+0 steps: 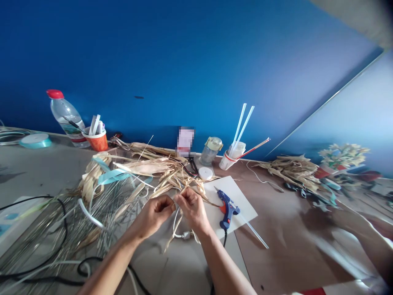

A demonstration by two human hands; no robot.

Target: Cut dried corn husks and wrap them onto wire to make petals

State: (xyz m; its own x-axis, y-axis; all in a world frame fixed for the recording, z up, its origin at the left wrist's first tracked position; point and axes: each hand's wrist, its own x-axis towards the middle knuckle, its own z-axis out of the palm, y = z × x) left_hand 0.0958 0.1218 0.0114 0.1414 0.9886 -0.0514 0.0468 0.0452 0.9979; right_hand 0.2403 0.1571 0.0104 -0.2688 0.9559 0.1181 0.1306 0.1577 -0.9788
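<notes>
A grey tabletop (172, 270) meets a deep blue wall (184, 61), with a smooth brown board (276, 262) covering its right part. Papery, creased, straw-coloured husks (147, 166) lie heaped just beyond the hands, loose ends trailing close around the fingertips. The left hand (158, 211) and right hand (193, 207) nearly meet at the heap's near edge, thumb and fingers together on each; what they pinch, if anything, is too small to tell. Thin, glossy rods (104, 213) fan out on the left. A blue glue gun (229, 209) lies on a flat white sheet (236, 190), its clear stick jutting past the sheet's edge. Rightward, the board stretches broad and flat towards another person's blurred arm (362, 233); a paper cup (227, 161), a jar (210, 150) and a red-capped bottle (67, 116) line the wall, while rods and a black cable (66, 229) crowd the left side
</notes>
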